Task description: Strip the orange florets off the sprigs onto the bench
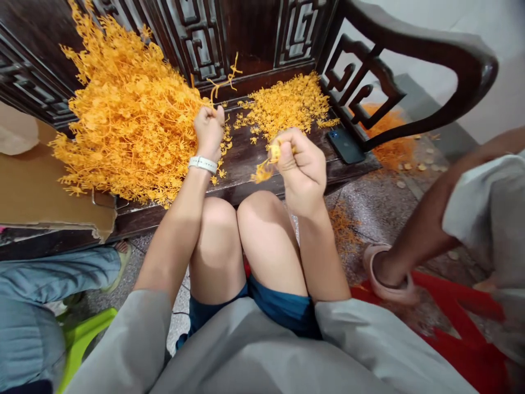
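My left hand (pixel 209 131), with a pale band on its wrist, pinches a thin branched orange plastic sprue (pixel 217 87) that sticks up above the fingers. It is at the right edge of a tall heap of tangled orange plastic pieces on sprues (pixel 131 115). My right hand (pixel 304 167) is closed around some small spidery orange plastic pieces (pixel 263 172), partly hidden by the fingers. Behind it, a lower pile of loose small pieces (pixel 287 104) lies on the dark wooden bench (pixel 241 150).
A black phone (pixel 345 145) lies by the carved armrest (pixel 443 44). Cardboard (pixel 53 186) stands at the left. Orange scraps (pixel 388 134) lie on the floor beyond the armrest. One person's leg (pixel 426 224) is at the right, another's jeans (pixel 57 273) at the left.
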`<state>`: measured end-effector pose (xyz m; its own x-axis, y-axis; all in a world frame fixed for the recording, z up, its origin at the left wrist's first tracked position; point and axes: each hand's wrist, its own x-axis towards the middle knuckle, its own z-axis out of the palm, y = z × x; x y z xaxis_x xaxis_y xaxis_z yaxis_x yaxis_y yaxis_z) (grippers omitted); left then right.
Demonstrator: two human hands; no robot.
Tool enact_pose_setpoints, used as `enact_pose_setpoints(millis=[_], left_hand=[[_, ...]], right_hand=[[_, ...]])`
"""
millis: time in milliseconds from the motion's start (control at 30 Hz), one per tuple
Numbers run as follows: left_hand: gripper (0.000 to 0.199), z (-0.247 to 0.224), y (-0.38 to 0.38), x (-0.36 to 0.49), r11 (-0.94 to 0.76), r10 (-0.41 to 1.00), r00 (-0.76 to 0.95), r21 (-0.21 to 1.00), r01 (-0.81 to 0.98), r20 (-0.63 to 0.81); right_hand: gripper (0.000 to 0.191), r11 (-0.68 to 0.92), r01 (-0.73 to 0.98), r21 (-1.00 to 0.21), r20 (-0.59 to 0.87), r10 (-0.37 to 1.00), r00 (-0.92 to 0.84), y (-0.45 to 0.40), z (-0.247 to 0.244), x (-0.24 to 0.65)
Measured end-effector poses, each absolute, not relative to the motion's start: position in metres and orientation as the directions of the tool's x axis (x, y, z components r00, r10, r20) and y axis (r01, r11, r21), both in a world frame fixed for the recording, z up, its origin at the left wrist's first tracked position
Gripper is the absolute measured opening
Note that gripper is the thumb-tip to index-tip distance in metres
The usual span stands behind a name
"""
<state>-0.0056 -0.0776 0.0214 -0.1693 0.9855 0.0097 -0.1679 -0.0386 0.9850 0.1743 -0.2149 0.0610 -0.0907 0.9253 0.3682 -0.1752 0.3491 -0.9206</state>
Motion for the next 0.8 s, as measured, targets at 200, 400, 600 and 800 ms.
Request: enact_pose_setpoints(millis=[200,400,600,800], left_hand=[[0.033,0.049,-0.112,0.024,-0.037,0.996,-0.093,0.961,-0.275,0.012],[0.023,0.061,-0.13,0.031,-0.032,0.998,0.053,0.972,-0.234,0.046],[0.034,0.045,-0.128,0.049,-0.2,0.972,0.105,0.974,-0.108,0.211],[0.039,0.041,-0.134,0.063,-0.088,0.97,0.204,0.977,-0.196,0.128]], right_hand=[[0.047,0.298,-0.334,-0.894,0.294,0.954,0.063,-0.183,0.043,0.174],[0.045,0.236,-0.41,-0.881,0.226,0.971,0.074,-0.164,0.018,0.183],[0.044,0.214,-0.482,-0.85,0.22,0.975,0.044,-0.16,0.011,0.175],[0.04,0.133,-0.538,-0.832,0.186,0.982,-0.044,-0.158,0.01,0.184]])
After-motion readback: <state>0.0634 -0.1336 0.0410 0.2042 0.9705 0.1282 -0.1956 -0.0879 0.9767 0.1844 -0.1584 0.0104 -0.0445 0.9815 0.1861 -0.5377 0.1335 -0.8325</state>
